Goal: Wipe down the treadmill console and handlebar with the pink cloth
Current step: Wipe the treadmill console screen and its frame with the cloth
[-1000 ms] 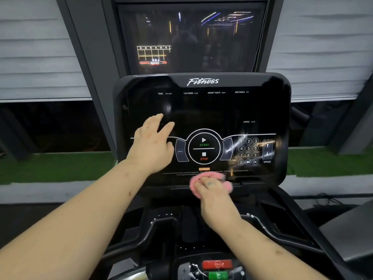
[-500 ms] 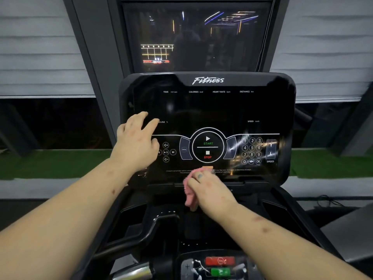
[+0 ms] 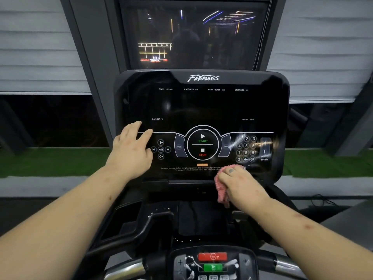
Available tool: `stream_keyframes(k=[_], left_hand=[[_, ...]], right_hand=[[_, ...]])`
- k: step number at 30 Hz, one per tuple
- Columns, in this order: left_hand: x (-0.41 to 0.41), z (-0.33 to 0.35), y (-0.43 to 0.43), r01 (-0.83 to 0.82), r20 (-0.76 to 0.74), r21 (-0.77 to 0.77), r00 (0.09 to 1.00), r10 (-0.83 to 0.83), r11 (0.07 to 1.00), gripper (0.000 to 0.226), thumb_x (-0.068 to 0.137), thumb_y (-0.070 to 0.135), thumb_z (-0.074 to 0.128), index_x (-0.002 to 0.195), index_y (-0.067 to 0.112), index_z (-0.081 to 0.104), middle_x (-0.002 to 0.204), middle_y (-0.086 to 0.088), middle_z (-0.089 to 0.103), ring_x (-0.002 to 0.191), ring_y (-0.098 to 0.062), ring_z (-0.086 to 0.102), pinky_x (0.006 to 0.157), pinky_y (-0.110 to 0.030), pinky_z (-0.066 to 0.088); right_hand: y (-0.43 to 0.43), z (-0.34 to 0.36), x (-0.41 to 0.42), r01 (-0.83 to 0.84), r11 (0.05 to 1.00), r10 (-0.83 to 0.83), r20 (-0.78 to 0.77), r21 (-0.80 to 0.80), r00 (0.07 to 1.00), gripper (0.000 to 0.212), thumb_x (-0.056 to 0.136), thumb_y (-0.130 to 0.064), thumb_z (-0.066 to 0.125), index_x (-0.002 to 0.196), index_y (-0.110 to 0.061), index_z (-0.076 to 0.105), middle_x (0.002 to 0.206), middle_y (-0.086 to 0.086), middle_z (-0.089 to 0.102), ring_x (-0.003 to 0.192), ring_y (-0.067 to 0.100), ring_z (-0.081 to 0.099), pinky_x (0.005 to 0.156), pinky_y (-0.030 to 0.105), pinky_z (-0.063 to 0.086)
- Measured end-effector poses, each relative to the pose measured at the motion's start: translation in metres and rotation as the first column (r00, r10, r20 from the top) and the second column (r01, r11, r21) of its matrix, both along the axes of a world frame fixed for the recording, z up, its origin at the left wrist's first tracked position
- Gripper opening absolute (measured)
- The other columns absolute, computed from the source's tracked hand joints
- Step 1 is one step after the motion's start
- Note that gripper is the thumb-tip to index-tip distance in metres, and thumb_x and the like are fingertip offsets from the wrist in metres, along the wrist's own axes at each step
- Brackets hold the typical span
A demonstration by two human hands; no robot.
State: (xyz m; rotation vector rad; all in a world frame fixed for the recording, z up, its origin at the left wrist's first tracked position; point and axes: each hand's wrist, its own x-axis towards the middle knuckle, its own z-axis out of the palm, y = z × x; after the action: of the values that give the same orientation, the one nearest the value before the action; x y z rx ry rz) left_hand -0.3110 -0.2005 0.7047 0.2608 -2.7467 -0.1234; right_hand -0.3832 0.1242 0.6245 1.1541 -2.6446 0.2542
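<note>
The black treadmill console [image 3: 201, 106] stands upright in front of me, its glossy panel showing START and STOP buttons and a number pad. My right hand [image 3: 241, 185] presses the pink cloth [image 3: 221, 188] against the console's lower edge, right of centre, below the number pad. Part of the cloth hangs down under my palm. My left hand [image 3: 131, 150] rests flat with fingers apart on the console's left edge, holding nothing. The handlebar [image 3: 129, 269] with metal grips crosses the bottom of the view.
A small control pod [image 3: 213, 263] with a red and a green button sits at the handlebar's middle. Black tray recesses [image 3: 125, 221] lie below the console. A dark screen [image 3: 193, 35] hangs behind, with grey shutters and a green turf strip beyond.
My right hand slid the cloth left, then right along the console's lower edge to under the number pad. My left hand moved left from the console's middle to its left edge.
</note>
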Motion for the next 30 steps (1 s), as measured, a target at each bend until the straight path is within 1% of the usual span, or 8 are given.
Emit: stream_keyframes(k=[4,8,10,13,16,20,25,30], left_hand=[[-0.001,-0.002,-0.001,0.019,-0.012,0.018,1.000,-0.019,1.000,0.062,0.099,0.033,0.051,0.158,0.022,0.032,0.168,-0.011,0.011,0.154,-0.027,0.004,0.123,-0.050,0.023],[-0.003,-0.005,-0.003,0.040,-0.009,0.008,0.999,-0.040,0.999,0.064,0.098,0.033,0.052,0.158,0.020,0.032,0.168,-0.013,0.010,0.154,-0.029,0.004,0.123,-0.050,0.024],[-0.004,-0.007,-0.005,0.044,-0.005,-0.007,0.999,-0.044,0.999,0.066,0.097,0.034,0.052,0.158,0.020,0.031,0.168,-0.014,0.009,0.154,-0.030,0.004,0.123,-0.050,0.024],[-0.003,-0.009,-0.008,0.052,0.009,-0.030,0.999,-0.052,0.998,0.068,0.098,0.035,0.051,0.160,0.020,0.027,0.169,-0.014,0.007,0.155,-0.030,0.003,0.124,-0.049,0.021],[-0.001,-0.010,-0.011,0.061,0.009,-0.046,0.998,-0.060,0.997,0.069,0.098,0.035,0.050,0.161,0.021,0.025,0.169,-0.013,0.005,0.155,-0.029,0.002,0.124,-0.048,0.021],[0.001,-0.009,-0.013,0.082,0.025,-0.039,0.996,-0.081,0.996,0.067,0.100,0.034,0.047,0.162,0.024,0.022,0.170,-0.010,0.002,0.156,-0.026,-0.001,0.125,-0.046,0.019],[0.005,-0.003,-0.017,0.107,0.043,-0.006,0.993,-0.106,0.994,0.063,0.102,0.033,0.044,0.161,0.026,0.022,0.171,-0.006,0.000,0.157,-0.023,-0.004,0.126,-0.044,0.016],[0.006,-0.002,-0.021,0.116,0.074,-0.006,0.991,-0.116,0.993,0.064,0.103,0.027,0.044,0.162,0.026,0.020,0.171,-0.006,-0.004,0.157,-0.024,-0.007,0.126,-0.043,0.015]], right_hand=[[-0.048,-0.005,0.014,-0.020,1.000,0.020,0.019,-0.018,1.000,0.030,0.063,-0.044,0.065,0.086,-0.024,0.062,0.098,0.000,0.064,0.092,0.026,0.058,0.091,0.042,0.050],[-0.116,-0.015,0.025,-0.039,0.999,0.039,-0.009,0.022,0.999,0.034,0.065,-0.038,0.079,0.092,-0.024,0.064,0.101,0.003,0.064,0.093,0.029,0.057,0.093,0.044,0.048],[-0.149,-0.019,0.030,-0.028,0.997,0.031,-0.039,0.069,0.999,0.028,0.074,-0.036,0.071,0.096,-0.021,0.061,0.103,0.006,0.063,0.095,0.031,0.057,0.095,0.047,0.046],[-0.173,-0.020,0.039,-0.019,0.999,0.021,-0.055,0.031,0.998,0.023,0.076,-0.030,0.055,0.095,-0.018,0.058,0.099,0.008,0.061,0.094,0.033,0.057,0.093,0.046,0.045],[-0.156,-0.017,0.039,-0.086,0.996,0.085,-0.033,-0.007,0.996,0.038,0.075,-0.035,0.040,0.101,-0.017,0.060,0.107,0.007,0.061,0.099,0.030,0.054,0.095,0.043,0.044],[-0.103,-0.015,0.023,-0.085,0.996,0.085,0.005,-0.005,0.996,0.041,0.070,-0.046,0.048,0.100,-0.023,0.064,0.111,0.001,0.061,0.104,0.026,0.054,0.096,0.040,0.045],[-0.038,-0.015,0.003,-0.002,0.998,0.003,-0.029,0.057,1.000,0.037,0.079,-0.032,0.044,0.105,-0.017,0.066,0.113,0.003,0.063,0.104,0.029,0.058,0.096,0.044,0.049],[-0.039,-0.010,0.010,0.018,1.000,-0.018,-0.051,0.001,0.999,0.033,0.076,-0.035,0.042,0.092,-0.016,0.064,0.098,0.003,0.064,0.090,0.031,0.059,0.084,0.043,0.053]])
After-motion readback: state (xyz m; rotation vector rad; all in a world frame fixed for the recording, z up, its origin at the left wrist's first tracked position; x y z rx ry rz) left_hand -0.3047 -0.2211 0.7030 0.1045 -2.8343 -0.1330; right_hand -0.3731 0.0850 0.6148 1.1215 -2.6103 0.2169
